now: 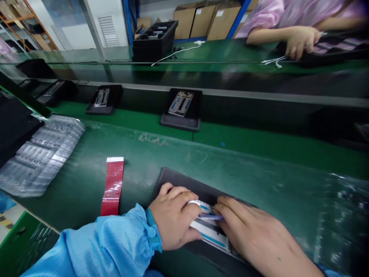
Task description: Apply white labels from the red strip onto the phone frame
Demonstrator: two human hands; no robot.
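Observation:
My left hand (174,219) lies curled on a dark flat tray (184,182) at the near edge of the green bench, its fingers closed on the end of a white part with blue stripes (209,232). My right hand (253,234) rests on the same part from the right, fingertips pinching a thin blue-white strip (210,216) between the two hands. Most of the part is hidden under my hands. A light blue sleeve covers my left forearm.
A red strip with a white end (113,184) lies left of the tray. Clear plastic blister trays (40,154) sit far left. Two black carriers holding phone frames (181,107) (103,99) ride the belt. Another person's hand (300,40) works across the line beside a black bin (154,38).

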